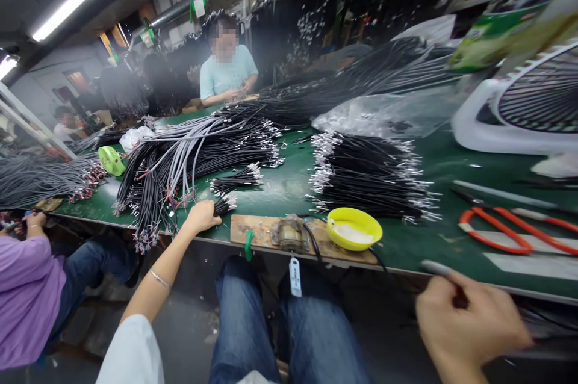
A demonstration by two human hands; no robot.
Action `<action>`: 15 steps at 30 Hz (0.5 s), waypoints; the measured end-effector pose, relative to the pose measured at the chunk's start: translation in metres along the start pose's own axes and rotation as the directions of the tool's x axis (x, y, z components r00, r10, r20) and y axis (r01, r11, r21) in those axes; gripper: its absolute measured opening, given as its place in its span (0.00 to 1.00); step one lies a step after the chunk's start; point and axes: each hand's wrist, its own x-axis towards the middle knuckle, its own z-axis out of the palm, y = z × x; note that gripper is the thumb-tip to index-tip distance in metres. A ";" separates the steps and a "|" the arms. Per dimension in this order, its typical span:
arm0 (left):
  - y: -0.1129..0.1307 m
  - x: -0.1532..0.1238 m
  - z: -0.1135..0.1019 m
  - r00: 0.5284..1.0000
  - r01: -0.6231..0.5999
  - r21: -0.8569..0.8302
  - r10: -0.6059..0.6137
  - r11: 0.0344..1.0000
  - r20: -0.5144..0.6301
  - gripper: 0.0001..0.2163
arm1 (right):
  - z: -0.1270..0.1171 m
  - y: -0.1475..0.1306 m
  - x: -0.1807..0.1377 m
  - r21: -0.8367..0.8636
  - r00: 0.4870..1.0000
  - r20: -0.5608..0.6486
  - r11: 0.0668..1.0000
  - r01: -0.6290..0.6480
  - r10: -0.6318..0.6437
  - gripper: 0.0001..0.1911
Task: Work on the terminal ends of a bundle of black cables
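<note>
My left hand (201,216) is closed around a short bundle of black wires (224,204) at the table's front edge, their pale ends pointing right. Just behind it lies another small bundle of black wires (237,180). At the lower right, my right hand (472,321) is curled in front of the table edge. A slim grey rod-like tool (436,267) sticks out of its fingers to the left; its kind is blurred. Between my hands, a wooden board (253,229) carries a small metal device (289,235) and a yellow bowl (354,229) with whitish contents.
A large stack of short black wires (370,176) sits mid-table. Long grey and black cables (203,143) spread to the left. Orange-handled scissors (494,230) and a white fan (474,122) are at right. A co-worker (228,68) sits opposite, another person (31,288) at left.
</note>
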 end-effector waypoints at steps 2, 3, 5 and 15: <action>-0.002 -0.008 0.002 0.998 0.041 -0.069 -0.044 0.997 -0.039 0.11 | -0.014 -0.011 -0.020 -0.043 0.993 -0.110 0.998 -0.054 0.049 0.07; -0.002 -0.013 0.003 0.996 0.062 -0.114 -0.070 0.992 -0.060 0.10 | -0.022 -0.018 -0.031 -0.055 0.994 -0.084 0.996 -0.070 0.066 0.06; -0.002 -0.027 0.003 0.986 0.100 -0.227 -0.127 0.969 -0.109 0.09 | -0.037 -0.033 -0.051 -0.024 0.990 0.077 0.993 -0.115 0.116 0.06; 0.060 -0.140 0.058 0.945 0.112 -0.857 -0.321 0.502 -0.065 0.10 | -0.052 -0.095 -0.013 0.128 0.969 0.228 0.990 0.063 -0.091 0.07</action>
